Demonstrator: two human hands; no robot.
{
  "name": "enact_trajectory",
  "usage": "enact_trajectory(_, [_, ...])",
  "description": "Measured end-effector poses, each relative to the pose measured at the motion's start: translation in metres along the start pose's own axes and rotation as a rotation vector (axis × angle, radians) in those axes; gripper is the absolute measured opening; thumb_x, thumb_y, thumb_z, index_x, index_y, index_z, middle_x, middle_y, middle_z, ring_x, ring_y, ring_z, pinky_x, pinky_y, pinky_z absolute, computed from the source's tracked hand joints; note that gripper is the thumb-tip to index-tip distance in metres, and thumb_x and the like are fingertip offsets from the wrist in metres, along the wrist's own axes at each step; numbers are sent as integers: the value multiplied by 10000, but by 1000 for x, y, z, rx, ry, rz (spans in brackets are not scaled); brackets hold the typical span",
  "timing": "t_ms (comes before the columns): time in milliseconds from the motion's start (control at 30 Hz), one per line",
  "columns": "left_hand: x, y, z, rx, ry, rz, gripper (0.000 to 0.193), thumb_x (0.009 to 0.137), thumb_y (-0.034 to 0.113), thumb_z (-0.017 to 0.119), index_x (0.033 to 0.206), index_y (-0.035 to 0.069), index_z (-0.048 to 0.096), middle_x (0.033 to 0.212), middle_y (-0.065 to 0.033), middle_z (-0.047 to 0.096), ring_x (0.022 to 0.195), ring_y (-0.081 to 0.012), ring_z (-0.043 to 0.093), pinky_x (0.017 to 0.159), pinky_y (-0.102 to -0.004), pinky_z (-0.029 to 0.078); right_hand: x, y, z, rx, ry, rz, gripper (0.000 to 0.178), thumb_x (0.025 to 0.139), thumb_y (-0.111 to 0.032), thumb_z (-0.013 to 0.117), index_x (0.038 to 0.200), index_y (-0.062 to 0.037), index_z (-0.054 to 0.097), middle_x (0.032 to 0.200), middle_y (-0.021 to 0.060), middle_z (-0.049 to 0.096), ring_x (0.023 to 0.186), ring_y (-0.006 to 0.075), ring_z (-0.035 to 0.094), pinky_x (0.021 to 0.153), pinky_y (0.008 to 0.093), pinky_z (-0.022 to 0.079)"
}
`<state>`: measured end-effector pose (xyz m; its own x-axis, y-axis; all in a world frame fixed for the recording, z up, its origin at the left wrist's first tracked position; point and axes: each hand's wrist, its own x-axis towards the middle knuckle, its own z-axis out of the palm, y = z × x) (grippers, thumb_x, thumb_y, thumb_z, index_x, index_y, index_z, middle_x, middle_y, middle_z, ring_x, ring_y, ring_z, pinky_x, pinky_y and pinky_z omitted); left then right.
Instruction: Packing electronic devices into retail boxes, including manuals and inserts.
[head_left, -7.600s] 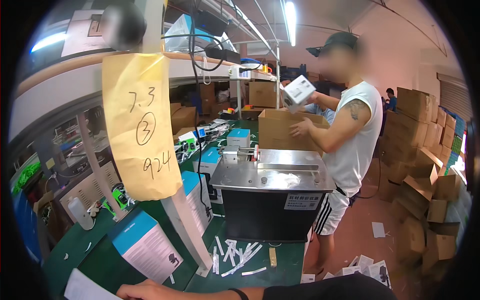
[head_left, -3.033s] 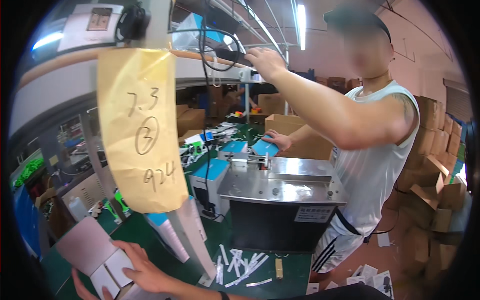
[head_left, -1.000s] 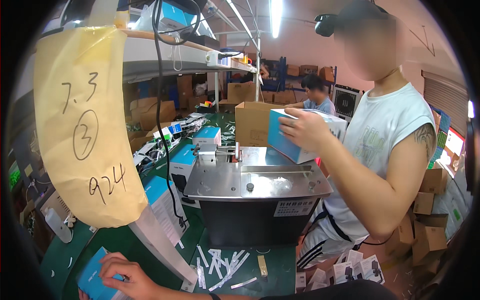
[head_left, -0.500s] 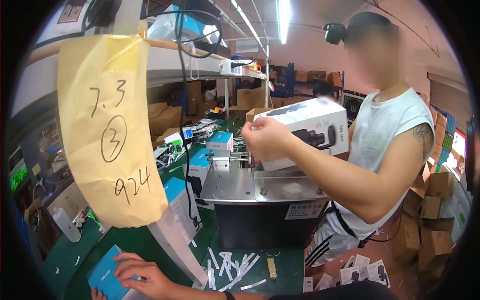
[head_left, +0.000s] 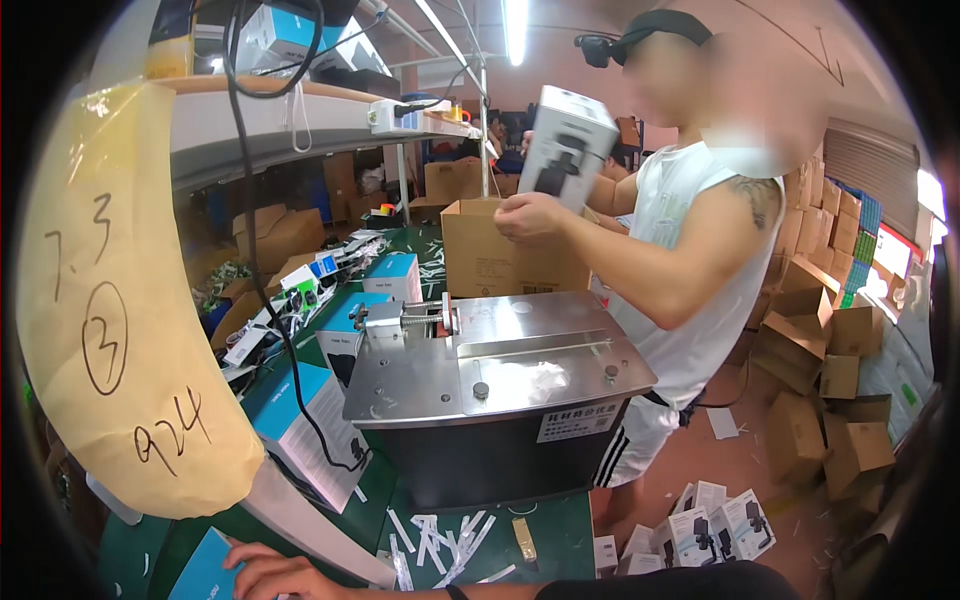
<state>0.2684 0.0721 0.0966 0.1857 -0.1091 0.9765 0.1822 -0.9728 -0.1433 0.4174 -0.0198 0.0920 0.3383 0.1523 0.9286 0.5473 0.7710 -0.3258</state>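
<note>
At the lower left my right hand (head_left: 275,575) rests on a blue-and-white box (head_left: 203,570), its bent fingers over the edge of the blue face. The picture's lower edge cuts off part of the box and of the hand. My left hand does not show. Just beyond my hand a white post slants down to the green table (head_left: 400,520). Taller blue-topped boxes (head_left: 300,430) stand in a row behind it, next to a metal-topped machine (head_left: 540,370).
Across the machine a person holds a white printed box (head_left: 568,150) above an open carton (head_left: 510,250). A yellow paper (head_left: 130,330) hangs at the left, near a black cable (head_left: 262,270). Paper strips (head_left: 440,545) litter the table; white boxes (head_left: 705,530) lie on the floor.
My view has turned to the right. My right hand and its box sit lower in the picture, and my left fingertips have left it. The person has tilted the white box upright and drawn it back.
</note>
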Motion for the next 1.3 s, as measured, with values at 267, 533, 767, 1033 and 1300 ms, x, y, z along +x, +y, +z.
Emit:
enact_trajectory(267, [10,8,11,-32,13,26,278,933,307,709,1034,49,684,963,-109,664,809,-309,632,706,-436,508,-1,6,-12,-13,21,11,153,909,-147,725,870,0,745,879,136,733,975,353,637,947,484,465])
enact_trajectory(533, [12,-3,19,-111,25,-62,195,912,176,744,847,3,684,771,-141,683,661,-339,628,644,-434,504,0,12,-3,-81,-26,-37,173,868,-142,772,934,2,704,989,150,697,1060,395,606,999,529,446])
enact_trajectory(767, [14,9,38,-103,-20,-125,172,908,106,741,878,-46,668,843,-181,683,720,-328,667,640,-414,550,-12,24,-11,-57,62,135,75,858,8,702,923,1,665,1027,146,655,1062,362,610,1004,493,457])
enact_trajectory(1033, [-15,8,64,-331,93,-523,234,880,27,765,1061,-89,673,1027,-214,606,777,-269,659,626,-312,600,-32,52,6,-185,147,227,139,891,-60,692,1018,-8,671,1147,148,678,1155,355,604,979,423,482])
enact_trajectory(1300, [-17,8,51,-169,-68,-551,303,946,246,714,1091,-18,684,1065,-175,681,953,-327,653,816,-409,551,12,-35,42,-820,143,-36,130,888,-138,683,964,-35,702,1114,159,680,1162,383,610,1057,586,389])
